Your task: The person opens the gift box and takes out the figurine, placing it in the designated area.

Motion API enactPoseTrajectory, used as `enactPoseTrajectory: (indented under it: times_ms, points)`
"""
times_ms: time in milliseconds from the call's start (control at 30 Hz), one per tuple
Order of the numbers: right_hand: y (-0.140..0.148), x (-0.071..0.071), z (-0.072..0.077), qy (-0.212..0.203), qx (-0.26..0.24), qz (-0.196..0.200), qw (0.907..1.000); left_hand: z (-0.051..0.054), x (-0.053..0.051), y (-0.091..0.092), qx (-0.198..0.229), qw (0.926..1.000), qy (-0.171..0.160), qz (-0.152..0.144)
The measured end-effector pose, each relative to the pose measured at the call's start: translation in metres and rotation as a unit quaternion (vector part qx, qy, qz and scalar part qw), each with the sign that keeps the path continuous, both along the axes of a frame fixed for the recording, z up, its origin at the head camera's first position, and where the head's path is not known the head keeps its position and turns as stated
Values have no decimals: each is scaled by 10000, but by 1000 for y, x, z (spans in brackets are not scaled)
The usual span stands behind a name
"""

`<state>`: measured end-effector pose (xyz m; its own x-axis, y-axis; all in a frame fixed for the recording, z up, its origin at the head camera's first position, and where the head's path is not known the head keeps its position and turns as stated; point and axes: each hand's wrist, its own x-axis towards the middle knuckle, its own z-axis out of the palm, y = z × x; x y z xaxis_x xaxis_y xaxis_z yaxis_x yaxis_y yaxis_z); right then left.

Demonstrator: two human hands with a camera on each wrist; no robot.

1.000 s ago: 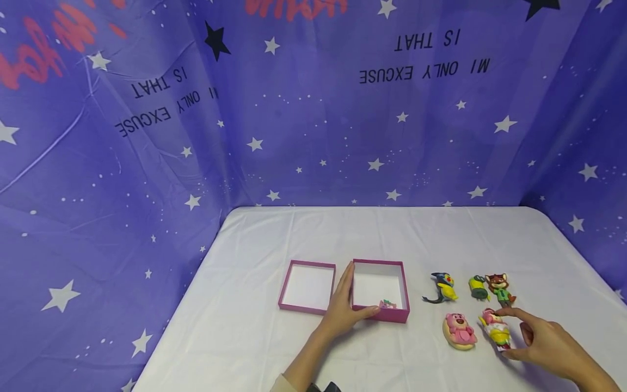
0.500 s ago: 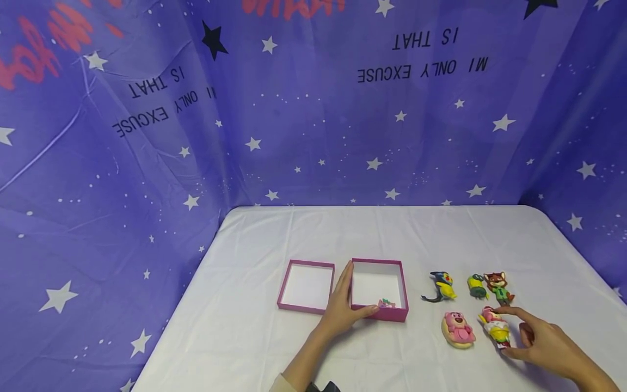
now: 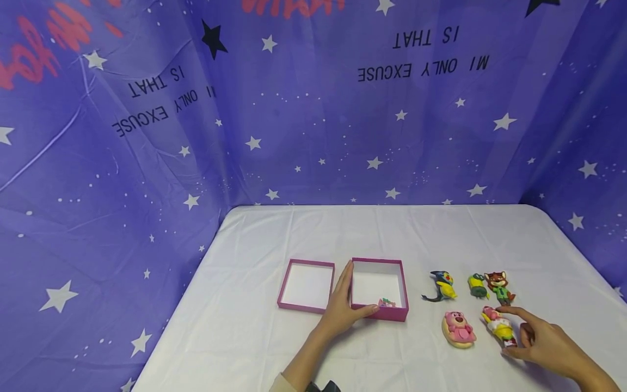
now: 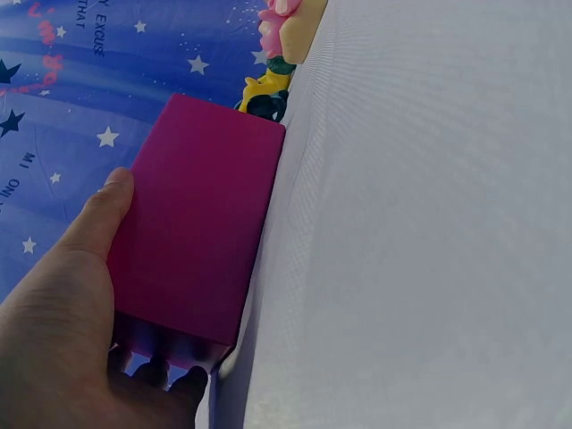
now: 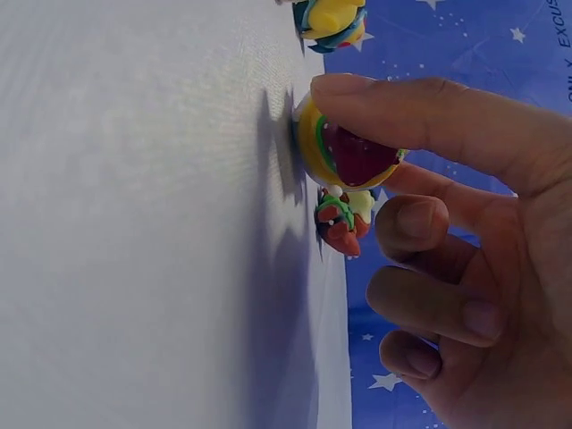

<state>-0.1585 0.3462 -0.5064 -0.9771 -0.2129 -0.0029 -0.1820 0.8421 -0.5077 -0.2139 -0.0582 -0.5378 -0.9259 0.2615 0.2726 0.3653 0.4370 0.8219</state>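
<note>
My left hand (image 3: 341,307) grips the near left corner of an open magenta box (image 3: 399,314), thumb on the front wall and fingers along the left side. In the left wrist view the box's magenta wall (image 4: 197,214) fills the space by the thumb. A small pink and green piece (image 3: 386,302) lies inside the box, partly hidden by the front wall. My right hand (image 3: 546,343) pinches a pink, white and yellow toy figurine (image 3: 499,328) between thumb and index finger. In the right wrist view the figurine's dark red and yellow end (image 5: 357,156) shows under the thumb.
Left of the box lies its shallow lid (image 3: 307,287), inside up. Right of it are a blue-and-yellow figurine with a tail (image 3: 443,287), a yellow-green figurine (image 3: 477,286), a fox figurine (image 3: 499,287) and a pink bear figurine (image 3: 459,329). A starry purple curtain (image 3: 313,130) surrounds the white table (image 3: 274,234).
The figurine in my right hand has turned slightly, its lower end swinging to the right. My left hand and the box keep their places.
</note>
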Motion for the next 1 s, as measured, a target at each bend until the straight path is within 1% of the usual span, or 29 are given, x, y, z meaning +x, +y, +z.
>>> enactPoseTrajectory:
  times_ms: [167,300,467,567,633,800,900,1000]
  points:
    - [1,2,0,-34,-11,-31,10000,1,1,1,2,10000,8,-14]
    - [2,3,1,-137,92,-110,9998,1,1,1,5,10000,-30,-32]
    - [3,5,5,-260,191,-223,9992,2,1,1,24,10000,-41,-72]
    - [3,6,10,-259,294,-302,9988,2,1,1,12,10000,-27,-74]
    - [2,5,15,-132,361,-314,9988,1,1,1,0,10000,-20,-79]
    - [-11,-4,34,636,264,-298,9972,1,0,0,-15,10000,17,-75]
    - [-25,-13,47,930,-17,-286,9953,1,0,0,-11,10000,13,-75]
    - [-43,-23,55,1091,-425,-117,9931,2,1,0,-10,10000,-8,-81]
